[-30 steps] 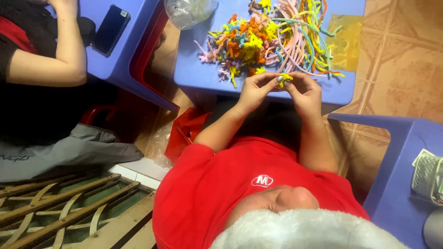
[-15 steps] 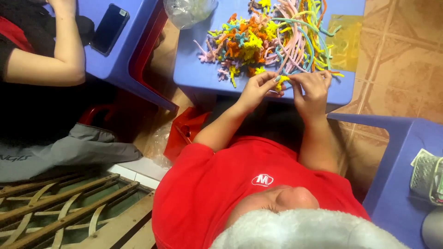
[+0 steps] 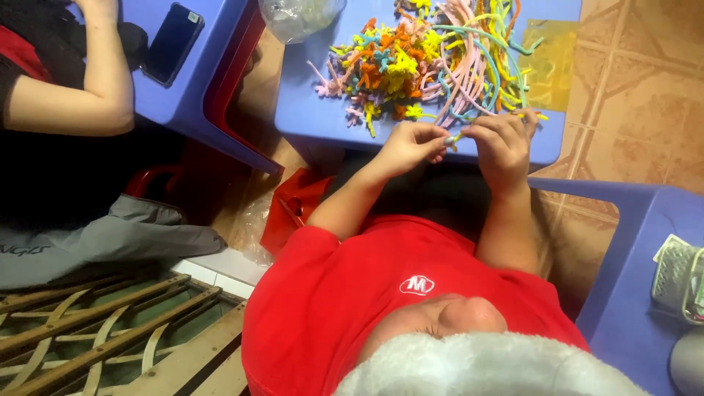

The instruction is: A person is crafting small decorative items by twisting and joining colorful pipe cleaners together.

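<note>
Left hand point(image 3: 411, 147) and right hand point(image 3: 502, 139) are pinching a yellow pipe cleaner point(image 3: 456, 136) between them at the blue stool's point(image 3: 308, 110) near edge, apparently mid-twist; finishing needs steady counter-rotation.

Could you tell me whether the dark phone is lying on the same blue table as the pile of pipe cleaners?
No, the phone lies on a separate blue table to the left of the pile.

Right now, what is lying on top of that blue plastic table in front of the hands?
On the blue table: a pile of coloured pipe cleaners, a clear plastic bag, a yellow sheet. Anything beneath the pile is hidden.
</note>
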